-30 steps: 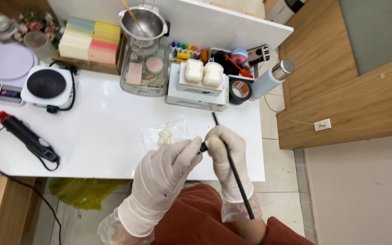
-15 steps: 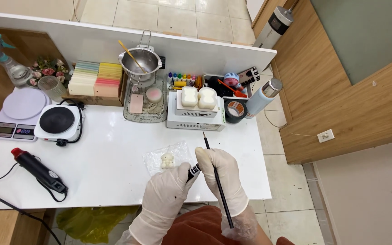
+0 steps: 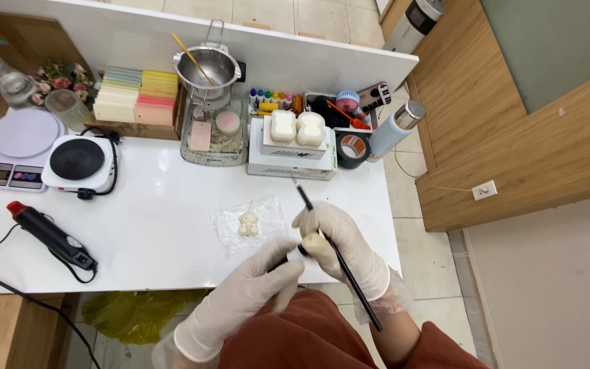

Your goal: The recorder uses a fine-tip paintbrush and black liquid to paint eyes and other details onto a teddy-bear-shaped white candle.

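Observation:
Both my hands wear pale gloves near the front edge of the white table. My right hand holds a long thin black brush and a small cream-coloured piece against its fingers. My left hand grips a small dark object that meets the right hand's fingers. Just left of the hands lies a small white bear-shaped figure on a sheet of clear plastic.
At the back stand a white box with two white moulds, a tape roll, a metal pouring pot, coloured wax blocks, a hot plate and a scale. A heat gun lies front left.
The view has tilted, showing more of the table's back. My hands stay together with the brush and have shifted slightly right, the bear figure now lying beside them.

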